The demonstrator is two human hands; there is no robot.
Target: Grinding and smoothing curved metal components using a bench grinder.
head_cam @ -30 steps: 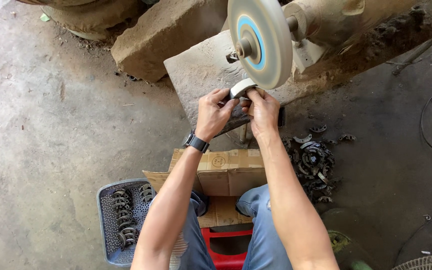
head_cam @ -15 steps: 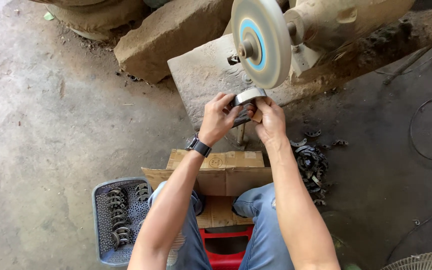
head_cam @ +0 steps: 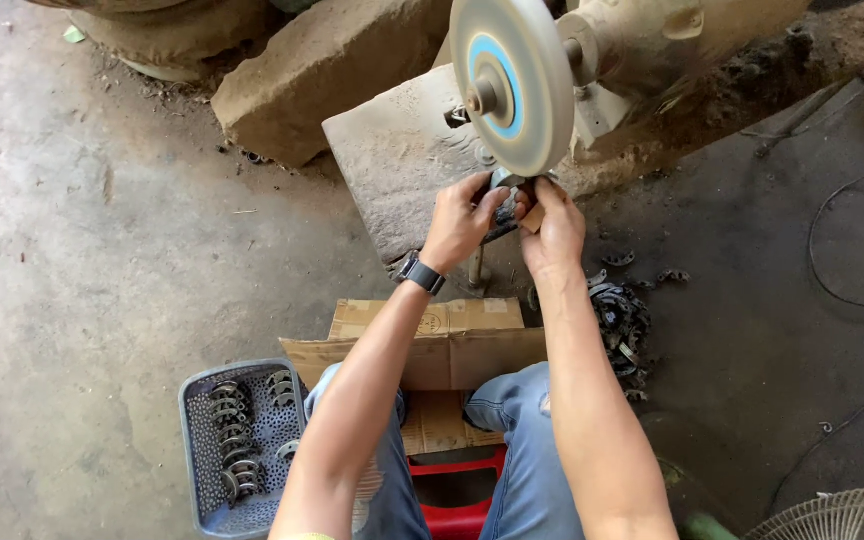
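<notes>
Both hands (head_cam: pixel 512 222) have lifted a small, seemingly curved grey metal piece (head_cam: pixel 501 183), gripping it against the wheel (head_cam: pixel 512 80).

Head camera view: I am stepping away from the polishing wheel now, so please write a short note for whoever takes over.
Left hand and right hand together hold a small curved grey metal piece up against the lower rim of the round grey buffing wheel with the blue centre. Whether the wheel is spinning cannot be told.
Grey plastic basket by the left knee holds rows of similar curved pieces.
A loose dark pile of metal pieces lies on the floor by the right arm.
An open brown cardboard box sits in front of the knees.
Which lot is finished cannot be told; the held piece is in work.
</notes>
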